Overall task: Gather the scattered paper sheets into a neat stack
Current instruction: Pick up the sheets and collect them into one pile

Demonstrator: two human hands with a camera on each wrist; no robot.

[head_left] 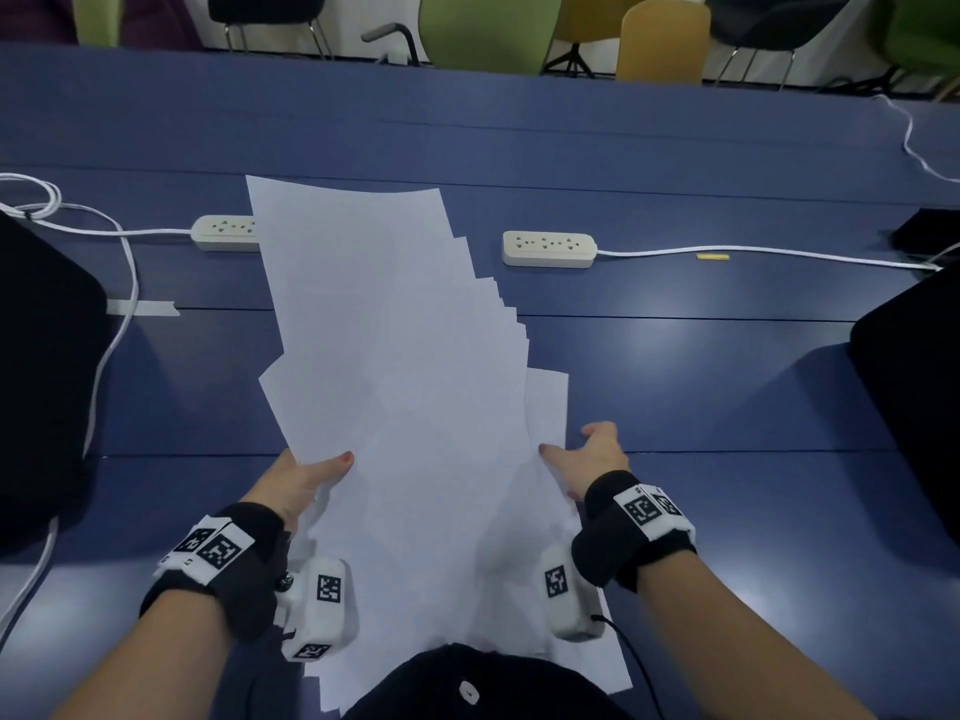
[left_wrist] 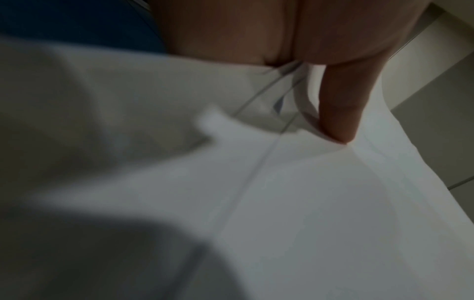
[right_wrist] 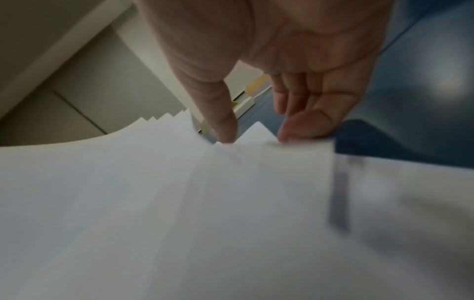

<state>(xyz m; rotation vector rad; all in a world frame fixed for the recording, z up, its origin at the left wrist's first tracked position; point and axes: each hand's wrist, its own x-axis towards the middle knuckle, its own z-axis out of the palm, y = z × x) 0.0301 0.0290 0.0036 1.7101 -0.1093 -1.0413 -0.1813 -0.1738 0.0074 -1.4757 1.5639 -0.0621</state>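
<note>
you're mid-gather: your left hand (head_left: 304,480) pinches the fanned paper sheets (head_left: 395,366) at their left edge, your right hand (head_left: 595,459) grips the right edge, lifted over the blue table (head_left: 727,387). next, i'd tap the staggered edges flush.

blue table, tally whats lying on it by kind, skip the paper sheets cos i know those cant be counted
White power strips: 2, one partly under the paper sheets, one in the open
Strips of white tape: 1
Small yellow sticks: 1
Total: 4 things on the blue table, besides the fanned white paper sheets and the cords.
</note>
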